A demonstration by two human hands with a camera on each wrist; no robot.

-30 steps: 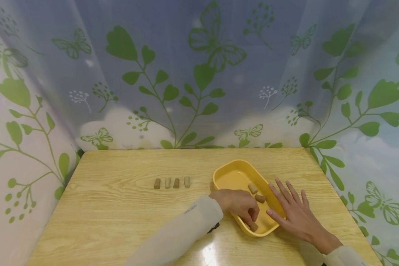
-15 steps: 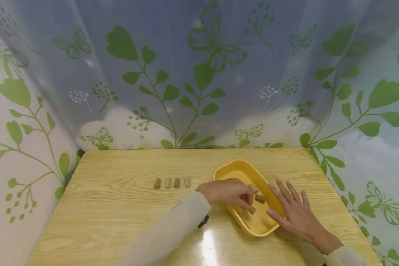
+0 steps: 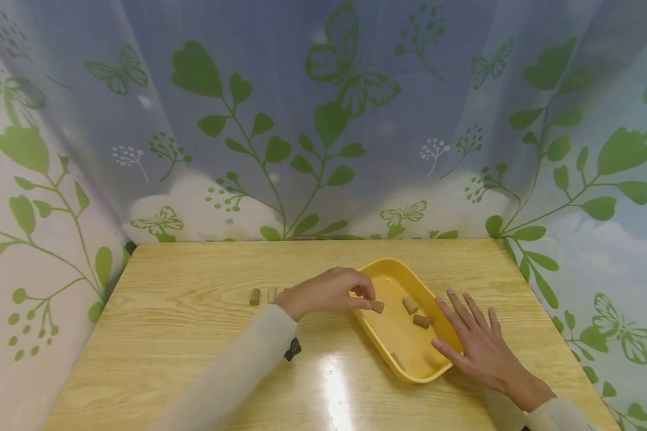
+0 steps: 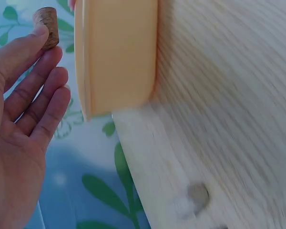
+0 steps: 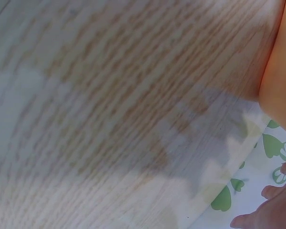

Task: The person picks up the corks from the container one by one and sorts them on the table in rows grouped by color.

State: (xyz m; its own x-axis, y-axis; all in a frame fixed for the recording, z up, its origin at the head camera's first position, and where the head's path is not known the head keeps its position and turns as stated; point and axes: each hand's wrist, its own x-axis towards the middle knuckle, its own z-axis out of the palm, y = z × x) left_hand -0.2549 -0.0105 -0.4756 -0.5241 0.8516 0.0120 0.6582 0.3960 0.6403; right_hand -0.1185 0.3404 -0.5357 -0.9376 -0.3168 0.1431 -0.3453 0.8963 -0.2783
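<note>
My left hand (image 3: 326,293) pinches a brown cork stopper (image 4: 48,26) between thumb and fingertips, held over the left rim of the yellow tray (image 3: 390,261). In the left wrist view the lower fingers extend beside the thumb. The right hand (image 3: 482,356) has its fingers spread straight, with fingertips at the tray's right rim. Inside the tray lie a paler cork (image 3: 410,304), a darker cork (image 3: 422,321), and another cork (image 3: 397,360) near the front left wall. Left of the tray, a row begins with a brown cork (image 3: 255,297) and a pale cork (image 3: 272,294); my left hand covers the rest.
A wooden table (image 3: 183,359) carries everything. Behind it and at both sides hangs a curtain (image 3: 280,120) printed with green leaves and butterflies. The tray's wall (image 4: 119,52) stands close by the left hand in the left wrist view.
Holding the cork, my left hand has risen from the tray's front part and moved back and left to its left rim, now covering part of the row. The right hand has stayed put.
</note>
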